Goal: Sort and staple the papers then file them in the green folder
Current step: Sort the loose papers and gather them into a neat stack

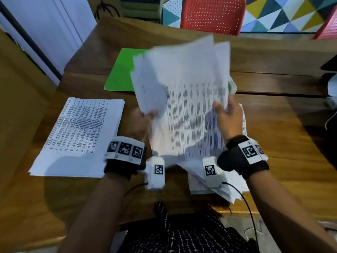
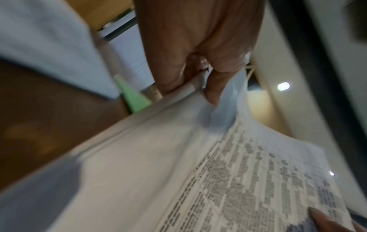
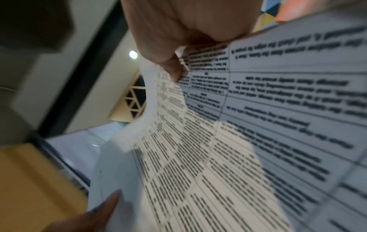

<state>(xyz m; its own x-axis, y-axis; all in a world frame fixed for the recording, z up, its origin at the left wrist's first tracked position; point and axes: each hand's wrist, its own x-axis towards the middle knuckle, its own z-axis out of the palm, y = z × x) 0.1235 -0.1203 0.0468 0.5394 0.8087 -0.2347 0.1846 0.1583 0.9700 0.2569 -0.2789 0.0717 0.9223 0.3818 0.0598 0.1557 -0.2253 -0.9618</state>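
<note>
A loose bundle of printed sheets [image 1: 184, 99] is held up above the wooden table, fanned and blurred. My left hand [image 1: 144, 117] grips its left edge; in the left wrist view the fingers [image 2: 212, 92] curl round the paper edge [image 2: 178, 141]. My right hand [image 1: 228, 115] pinches the right edge, thumb on top; the right wrist view shows its fingers [image 3: 174, 69] curled on the printed sheets [image 3: 258, 125]. The green folder [image 1: 122, 70] lies flat behind the bundle, partly hidden. A second printed stack [image 1: 76, 137] rests at the left. More sheets [image 1: 218, 185] lie under my right wrist.
The wooden table [image 1: 273, 143] has a seam across its far part. A red perforated chair [image 1: 213, 13] stands behind it, another red chair [image 1: 328, 26] at far right. Dark and white objects [image 1: 331, 79] sit at the right edge. A pale thing [image 1: 232, 86] peeks from behind the bundle.
</note>
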